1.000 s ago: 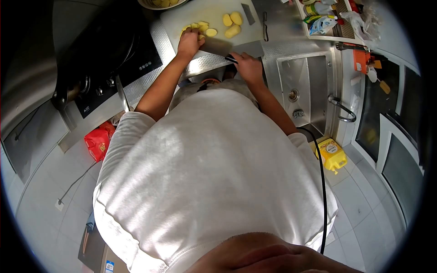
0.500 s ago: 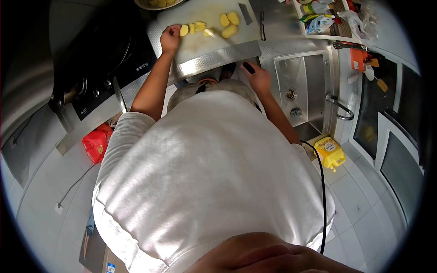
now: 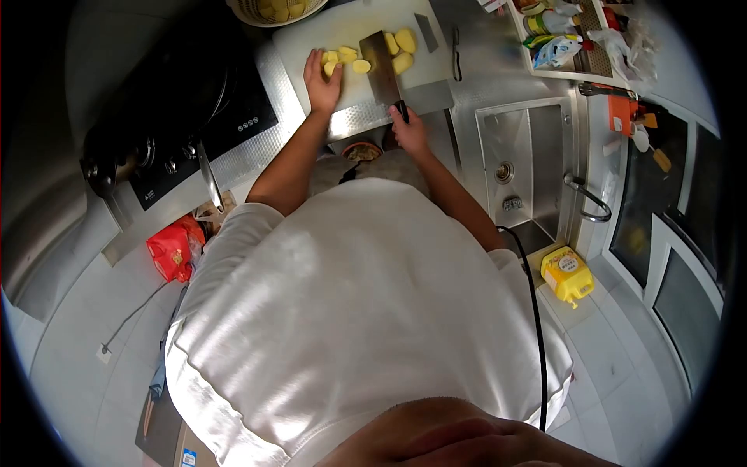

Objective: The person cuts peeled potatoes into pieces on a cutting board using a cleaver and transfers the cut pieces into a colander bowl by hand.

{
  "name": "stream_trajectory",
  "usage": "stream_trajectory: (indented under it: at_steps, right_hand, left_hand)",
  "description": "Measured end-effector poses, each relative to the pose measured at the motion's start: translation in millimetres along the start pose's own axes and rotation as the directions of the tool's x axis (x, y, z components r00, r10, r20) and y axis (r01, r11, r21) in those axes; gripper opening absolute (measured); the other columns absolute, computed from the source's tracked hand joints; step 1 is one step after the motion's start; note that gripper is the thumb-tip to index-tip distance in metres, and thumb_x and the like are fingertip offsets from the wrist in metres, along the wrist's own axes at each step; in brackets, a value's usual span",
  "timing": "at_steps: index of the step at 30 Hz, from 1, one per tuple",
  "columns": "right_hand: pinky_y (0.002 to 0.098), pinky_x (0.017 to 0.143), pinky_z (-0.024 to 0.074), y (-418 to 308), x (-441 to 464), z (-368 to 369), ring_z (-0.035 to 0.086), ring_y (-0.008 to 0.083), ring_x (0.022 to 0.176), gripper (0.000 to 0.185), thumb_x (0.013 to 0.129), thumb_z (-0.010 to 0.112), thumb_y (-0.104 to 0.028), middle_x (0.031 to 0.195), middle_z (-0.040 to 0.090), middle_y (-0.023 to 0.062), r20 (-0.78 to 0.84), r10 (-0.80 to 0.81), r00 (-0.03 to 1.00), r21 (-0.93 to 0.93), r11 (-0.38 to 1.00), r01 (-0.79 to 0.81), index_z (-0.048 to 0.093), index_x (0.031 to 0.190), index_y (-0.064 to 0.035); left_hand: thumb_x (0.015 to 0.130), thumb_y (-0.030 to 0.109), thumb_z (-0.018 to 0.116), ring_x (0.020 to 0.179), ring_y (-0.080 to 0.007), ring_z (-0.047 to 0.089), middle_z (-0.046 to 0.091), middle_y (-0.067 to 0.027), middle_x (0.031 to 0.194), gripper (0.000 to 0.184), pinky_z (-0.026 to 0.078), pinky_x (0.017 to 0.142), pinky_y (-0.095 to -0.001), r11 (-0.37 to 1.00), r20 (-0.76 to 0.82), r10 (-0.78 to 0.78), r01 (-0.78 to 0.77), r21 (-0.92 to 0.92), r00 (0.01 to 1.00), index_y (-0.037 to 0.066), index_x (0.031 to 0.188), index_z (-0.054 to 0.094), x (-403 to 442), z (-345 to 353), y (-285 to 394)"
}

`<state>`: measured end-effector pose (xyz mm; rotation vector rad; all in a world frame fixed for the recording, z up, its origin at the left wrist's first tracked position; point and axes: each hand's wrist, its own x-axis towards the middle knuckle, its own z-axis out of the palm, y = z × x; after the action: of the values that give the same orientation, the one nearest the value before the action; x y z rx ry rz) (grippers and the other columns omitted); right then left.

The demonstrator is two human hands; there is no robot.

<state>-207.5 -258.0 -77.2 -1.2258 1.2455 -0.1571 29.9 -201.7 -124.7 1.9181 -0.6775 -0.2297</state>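
Note:
My right hand [image 3: 410, 131] is closed round the black handle of a cleaver [image 3: 379, 64]. Its broad blade lies over the cutting board [image 3: 300, 39], between cut potato pieces on the left and bigger potato pieces [image 3: 404, 39] on the right. At the board's left side, my left hand [image 3: 323, 84] has its thumb spread from its fingers, around small potato pieces [image 3: 331, 68] at the fingertips. A round potato slice [image 3: 361, 67] lies between that hand and the blade.
A basket [image 3: 317, 9] of potato pieces stands behind the board. To the left is a black stove [image 3: 210, 117]; a steel sink [image 3: 533, 140] with a faucet [image 3: 587, 198] is on the right. A tray [image 3: 595, 66] holds bottles and bags. A yellow jug [image 3: 567, 274] stands low on the right.
The cleaver has swung up from the front edge onto the board, among the potatoes. My left hand has shifted right and its thumb has opened away from the fingers. The view has shifted slightly.

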Motion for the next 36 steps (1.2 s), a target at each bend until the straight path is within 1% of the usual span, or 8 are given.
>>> stream_trajectory:
  at_steps: [4, 12, 21, 25, 27, 30, 33, 36]
  right_hand:
    - [0.0269, 0.04, 0.0294, 5.7, 11.1, 10.8, 0.037, 0.0065, 0.044, 0.033, 0.103, 0.064, -0.043, 0.061, 0.044, -0.004, 0.187, 0.128, 0.974, 0.311, 0.933, -0.183, 0.066, 0.108, -0.0109]
    - [0.026, 0.041, 0.0247, 7.0, 12.5, 48.5, 0.031, 0.0054, 0.045, 0.027, 0.107, 0.059, -0.038, 0.061, 0.041, -0.005, 0.35, 0.106, 0.931, 0.372, 0.896, -0.242, 0.064, 0.108, -0.0116]
    - [0.024, 0.037, 0.0273, -38.7, -12.1, 55.4, 0.037, 0.0037, 0.042, 0.024, 0.107, 0.061, -0.033, 0.059, 0.045, -0.0064, 0.3, -0.05, 0.953, 0.445, 0.891, -0.093, 0.065, 0.104, -0.0104]
    - [0.0237, 0.037, 0.0264, -108.5, -12.9, 67.3, 0.037, 0.0033, 0.042, 0.024, 0.106, 0.062, -0.035, 0.058, 0.044, -0.007, 0.31, -0.14, 0.94, 0.454, 0.891, -0.017, 0.065, 0.104, -0.0106]
    - [0.0241, 0.039, 0.0279, -147.1, -5.0, 76.3, 0.038, 0.004, 0.044, 0.026, 0.103, 0.066, -0.037, 0.059, 0.045, -0.0058, 0.255, -0.197, 0.947, 0.426, 0.902, 0.073, 0.065, 0.103, -0.0106]
    - [0.0247, 0.038, 0.0286, -185.7, 2.5, 76.8, 0.039, 0.0047, 0.043, 0.026, 0.101, 0.068, -0.036, 0.059, 0.046, -0.005, 0.208, -0.186, 0.96, 0.451, 0.889, 0.074, 0.065, 0.098, -0.0108]
    - [0.0254, 0.038, 0.0282, -187.2, 8.7, 64.5, 0.037, 0.0045, 0.043, 0.023, 0.1, 0.07, -0.034, 0.059, 0.045, -0.0064, 0.128, -0.148, 0.981, 0.479, 0.875, 0.069, 0.065, 0.096, -0.0127]
    - [0.0254, 0.038, 0.0279, -160.4, 6.9, 38.5, 0.037, 0.0043, 0.043, 0.023, 0.101, 0.069, -0.035, 0.06, 0.044, -0.0073, 0.082, -0.12, 0.989, 0.498, 0.865, 0.064, 0.064, 0.097, -0.0131]
  left_hand:
    - [0.09, 0.025, 0.078, 0.137, -0.0358, 0.045, 0.049, -0.0159, 0.151, 0.058, 0.037, 0.117, -0.041, 0.998, -0.037, -0.003, 0.005, 0.056, 0.999, 0.01, 0.143, 0.058, 5.8, 19.4, 11.1]
    - [0.087, 0.023, 0.082, 0.133, -0.0348, 0.043, 0.05, -0.0115, 0.143, 0.049, 0.036, 0.115, -0.0433, 0.995, -0.131, -0.092, 0.097, 0.034, 0.987, 0.014, 0.132, 0.067, 5.2, 46.6, 28.1]
    - [0.087, 0.018, 0.081, 0.136, -0.0356, 0.042, 0.045, -0.0123, 0.146, 0.046, 0.036, 0.115, -0.0449, 0.998, -0.216, -0.03, 0.017, -0.062, 0.976, 0.016, 0.131, 0.066, 32.2, 21.7, 88.7]
    - [0.087, 0.017, 0.08, 0.133, -0.0381, 0.045, 0.049, -0.0172, 0.141, 0.045, 0.037, 0.114, -0.0459, 0.981, -0.303, 0.19, -0.193, 0.019, 0.934, 0.012, 0.129, 0.064, 92.2, -7.5, 120.1]
    - [0.089, 0.02, 0.079, 0.126, -0.0407, 0.051, 0.055, -0.0211, 0.133, 0.05, 0.039, 0.112, -0.046, 0.947, -0.335, 0.302, -0.322, -0.006, 0.893, 0.002, 0.131, 0.06, 138.2, -25.9, 122.0]
    - [0.097, 0.027, 0.069, 0.121, -0.0366, 0.057, 0.06, -0.0209, 0.133, 0.05, 0.042, 0.109, -0.0434, 0.961, -0.32, 0.097, -0.173, -0.217, 0.942, -0.001, 0.137, 0.057, 193.1, -42.1, 100.9]
    - [0.103, 0.032, 0.059, 0.114, -0.0303, 0.063, 0.064, -0.0183, 0.135, 0.048, 0.046, 0.104, -0.0393, 0.97, -0.332, 0.101, -0.167, -0.177, 0.938, -0.001, 0.138, 0.059, 203.2, -57.3, 72.7]
    - [0.103, 0.021, 0.059, 0.107, -0.0243, 0.065, 0.069, -0.0135, 0.118, 0.028, 0.051, 0.096, -0.0344, 0.972, -0.352, 0.114, -0.178, -0.156, 0.929, 0.003, 0.123, 0.066, 161.4, -62.7, 84.6]
